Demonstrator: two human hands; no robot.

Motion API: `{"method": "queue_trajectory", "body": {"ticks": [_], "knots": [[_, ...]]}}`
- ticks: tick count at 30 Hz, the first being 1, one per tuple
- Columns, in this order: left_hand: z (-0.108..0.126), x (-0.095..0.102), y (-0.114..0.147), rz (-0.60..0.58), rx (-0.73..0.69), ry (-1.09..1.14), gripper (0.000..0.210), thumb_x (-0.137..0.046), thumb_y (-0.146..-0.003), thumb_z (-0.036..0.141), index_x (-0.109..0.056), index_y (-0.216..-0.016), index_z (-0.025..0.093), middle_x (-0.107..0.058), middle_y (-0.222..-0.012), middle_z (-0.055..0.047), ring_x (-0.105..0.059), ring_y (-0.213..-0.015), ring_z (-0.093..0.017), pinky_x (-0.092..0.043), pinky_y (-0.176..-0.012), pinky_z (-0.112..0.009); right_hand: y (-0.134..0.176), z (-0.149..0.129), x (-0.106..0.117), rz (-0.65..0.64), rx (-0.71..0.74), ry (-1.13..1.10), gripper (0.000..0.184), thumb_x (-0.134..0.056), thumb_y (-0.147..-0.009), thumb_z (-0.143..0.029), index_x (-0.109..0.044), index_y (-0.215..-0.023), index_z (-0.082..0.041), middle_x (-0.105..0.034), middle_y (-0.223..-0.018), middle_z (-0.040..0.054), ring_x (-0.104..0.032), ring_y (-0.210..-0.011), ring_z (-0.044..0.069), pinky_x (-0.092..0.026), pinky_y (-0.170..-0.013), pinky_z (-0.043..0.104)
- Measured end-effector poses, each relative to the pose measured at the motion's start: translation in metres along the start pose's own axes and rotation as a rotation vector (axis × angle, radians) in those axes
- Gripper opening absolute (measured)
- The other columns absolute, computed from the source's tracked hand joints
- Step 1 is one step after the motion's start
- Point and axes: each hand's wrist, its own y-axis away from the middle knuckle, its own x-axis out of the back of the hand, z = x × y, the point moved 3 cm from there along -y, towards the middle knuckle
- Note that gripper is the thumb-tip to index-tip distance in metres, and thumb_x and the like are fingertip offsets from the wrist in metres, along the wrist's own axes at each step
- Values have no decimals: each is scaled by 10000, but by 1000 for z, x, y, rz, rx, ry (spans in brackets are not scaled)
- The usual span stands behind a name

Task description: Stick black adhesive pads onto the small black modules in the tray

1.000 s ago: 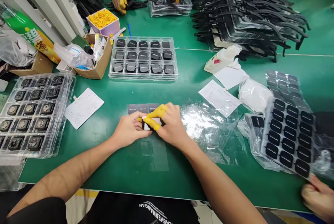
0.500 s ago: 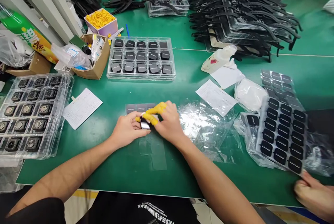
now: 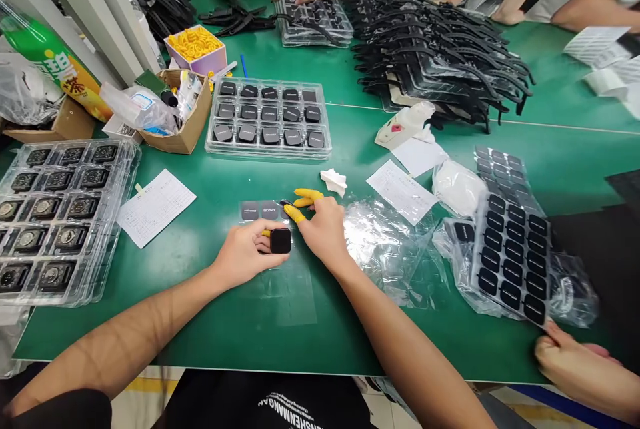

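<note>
My left hand point(image 3: 247, 246) is closed around a smartwatch body point(image 3: 281, 240), its dark glossy screen turned up towards me. Just to the right, my right hand point(image 3: 320, 219) wears yellow finger cots on its thumb and forefinger. Those fingers pinch the lifted edge of a dark film sticker point(image 3: 285, 205) at the right end of a short clear strip. Two grey printed film stickers point(image 3: 260, 210) lie flat on that strip, above the watch. A crumpled white wipe point(image 3: 333, 181) lies on the table beyond my right hand.
Clear trays of watches point(image 3: 65, 216) stand at left, and a tray of dark covered pieces point(image 3: 267, 119) at the back. Clear plastic film point(image 3: 395, 249) lies right. Another person's hand point(image 3: 580, 362) holds a sticker sheet point(image 3: 513, 256). Black straps point(image 3: 440, 49) are piled beyond.
My right hand has left the watch and moved up to the sticker strip. The white wipe now lies on the table. My left hand keeps the watch, its screen tilted differently.
</note>
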Motion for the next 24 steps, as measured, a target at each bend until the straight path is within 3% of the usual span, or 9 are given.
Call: {"method": "queue_trajectory", "body": {"ticks": [7, 16, 20, 24], "knots": [[3, 0, 1, -12, -28, -21, 494, -864, -677, 187, -725, -1150, 160, -783, -793, -30, -772, -735, -197, -658, -742, -312, 1, -2, 3, 10, -3, 62, 179, -694, -902, -401, -700, -974, -237, -768, -1186, 96, -586, -1100, 330, -407, -937, 499], [6, 0, 2, -11, -29, -40, 465, -863, -687, 202, -732, -1133, 195, -792, -812, -28, -778, -751, -212, -663, -756, -339, 1, 1, -2, 50, 20, -101, 158, -660, -933, -362, -697, -1036, -248, -803, -1017, 57, -656, -907, 259, -415, -922, 471], [6, 0, 2, -6, -48, -40, 468, -876, -686, 221, -740, -1133, 208, -792, -820, -28, -771, -748, -211, -659, -762, -345, 3, -3, -1, 92, 126, 11, 99, -621, -960, -293, -707, -958, -243, -793, -962, 56, -652, -918, 258, -401, -890, 453], [7, 0, 4, 14, -92, -36, 478, -897, -688, 262, -742, -1139, 226, -805, -937, -44, -764, -782, -214, -653, -790, -367, 6, -9, -1, 180, 291, 213, 174, -593, -973, -224, -711, -845, -237, -766, -887, 71, -618, -954, 271, -376, -879, 462]]}}
